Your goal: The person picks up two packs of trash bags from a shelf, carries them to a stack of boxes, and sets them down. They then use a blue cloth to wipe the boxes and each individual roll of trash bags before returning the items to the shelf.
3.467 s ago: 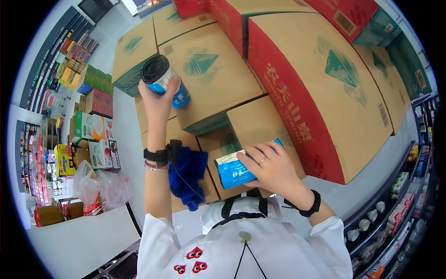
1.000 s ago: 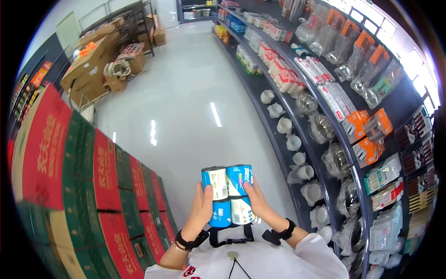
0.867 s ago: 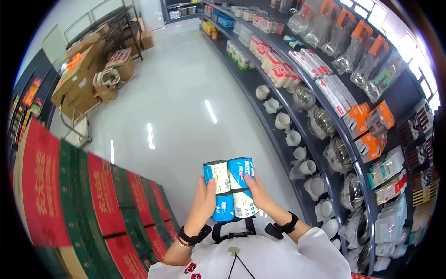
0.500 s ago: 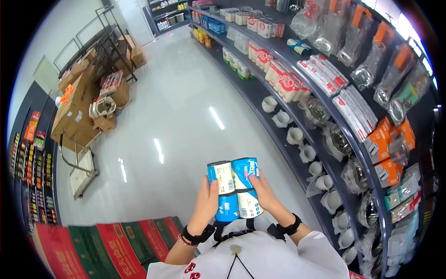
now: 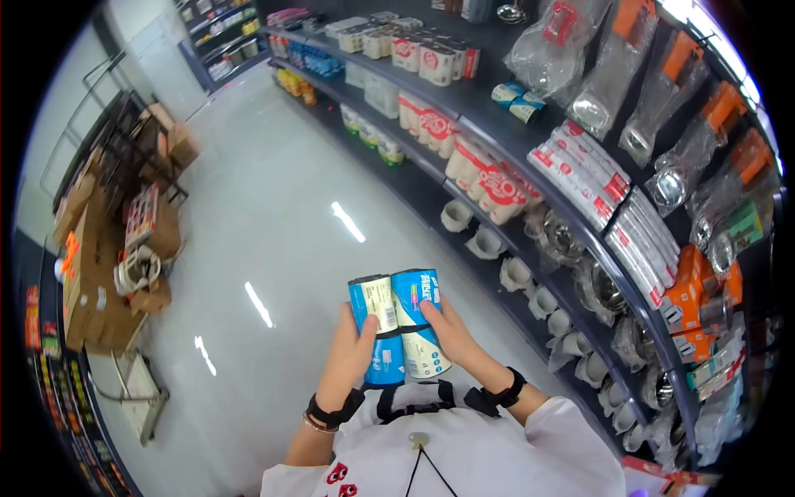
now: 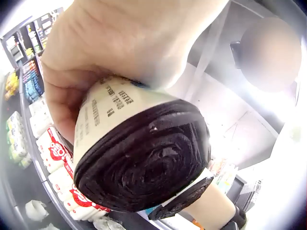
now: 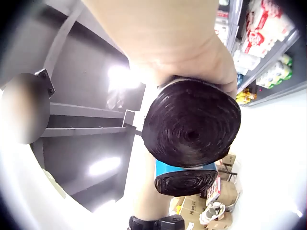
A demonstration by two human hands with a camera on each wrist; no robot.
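My left hand (image 5: 351, 352) grips black bin bag rolls (image 5: 377, 305) in a blue and cream wrapper, with the thumb across the label. Beside them, my right hand (image 5: 455, 338) holds matching bin bag rolls (image 5: 415, 291), thumb on the blue front. The two sets stand upright side by side in front of the body. From the left wrist, the dark coiled roll end (image 6: 148, 160) fills the middle, and fingers curl round its wrapper. Another coiled roll end (image 7: 192, 127) shows under the right palm in the right wrist view. The palms hide the outer sides.
A long shelf (image 5: 451, 103) runs along the right, holding tissue packs (image 5: 489, 178), bagged ladles (image 5: 592, 103) and white bowls (image 5: 484, 242). Similar blue and cream rolls (image 5: 518, 101) lie on it. Cartons (image 5: 103, 286) and a trolley (image 5: 141, 398) stand left across the floor.
Earlier the hands were apart over stacked cartons, each with rolls; now they hold them side by side. The view has turned toward the shelf, and the red and green cartons have left it.
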